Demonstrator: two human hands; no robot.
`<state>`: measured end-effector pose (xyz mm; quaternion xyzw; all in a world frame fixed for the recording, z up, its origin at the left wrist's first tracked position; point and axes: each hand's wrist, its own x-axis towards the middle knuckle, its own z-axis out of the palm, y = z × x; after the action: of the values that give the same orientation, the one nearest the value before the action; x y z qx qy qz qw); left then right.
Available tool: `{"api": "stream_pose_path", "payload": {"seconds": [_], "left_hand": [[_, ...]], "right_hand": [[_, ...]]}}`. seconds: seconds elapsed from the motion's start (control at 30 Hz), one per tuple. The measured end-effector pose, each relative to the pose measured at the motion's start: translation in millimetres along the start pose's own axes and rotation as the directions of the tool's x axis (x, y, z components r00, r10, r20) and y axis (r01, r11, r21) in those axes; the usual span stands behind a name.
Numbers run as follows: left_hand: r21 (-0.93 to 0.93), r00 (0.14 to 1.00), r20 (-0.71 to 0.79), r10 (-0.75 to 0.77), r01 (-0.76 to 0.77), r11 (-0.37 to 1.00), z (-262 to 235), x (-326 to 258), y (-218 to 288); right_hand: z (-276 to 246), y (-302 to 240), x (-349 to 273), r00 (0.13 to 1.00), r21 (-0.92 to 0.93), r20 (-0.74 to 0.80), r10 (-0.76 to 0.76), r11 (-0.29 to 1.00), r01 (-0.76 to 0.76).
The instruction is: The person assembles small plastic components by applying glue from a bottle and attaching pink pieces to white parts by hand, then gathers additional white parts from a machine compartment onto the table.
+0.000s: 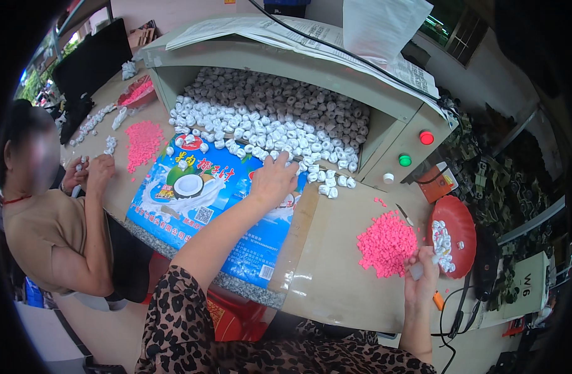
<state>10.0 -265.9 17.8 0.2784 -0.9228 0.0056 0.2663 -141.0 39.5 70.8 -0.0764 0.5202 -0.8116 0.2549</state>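
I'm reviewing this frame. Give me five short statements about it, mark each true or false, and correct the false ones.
1. The left hand is at the front of the white pieces spilling from the housing. True.
2. White pieces also lie in the red bowl. True.
3. The pink pile nearest the right hand is inside the red bowl. False: it lies on the tabletop, left of the bowl.
4. The right hand holds a black cable. False: a small pale object shows in its fingers.
5. The red button sits higher on the housing than the green button. True.
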Motion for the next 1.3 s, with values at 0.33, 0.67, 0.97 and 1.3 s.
{"api": "stream_pose_path", "payload": {"seconds": [0.33,0.67,0.97,1.3], "left_hand": [[0.229,0.974,-0.145,0.174,-0.138,0.964,16.7,47.0,-42.6],[0.194,0.894,-0.444,-0.049,0.150,0.969,48.3,148.2,-66.9],[0.058,0.838,-0.546,0.008,0.029,0.998,25.8,127.5,-29.2],[-0.078,0.985,0.059,0.164,-0.160,0.984,26.4,32.5,85.6]], "right_hand": [[-33.7,10.6,16.4,0.996,0.008,0.013,-0.088,0.996,0.088],[-45.8,9.2,19.9,0.988,-0.113,0.027,-0.154,0.981,0.156],[-47.4,9.7,15.3,0.993,-0.065,0.049,-0.108,0.992,0.111],[-46.8,16.2,9.1,0.984,-0.021,0.159,-0.087,0.996,0.091]]}}
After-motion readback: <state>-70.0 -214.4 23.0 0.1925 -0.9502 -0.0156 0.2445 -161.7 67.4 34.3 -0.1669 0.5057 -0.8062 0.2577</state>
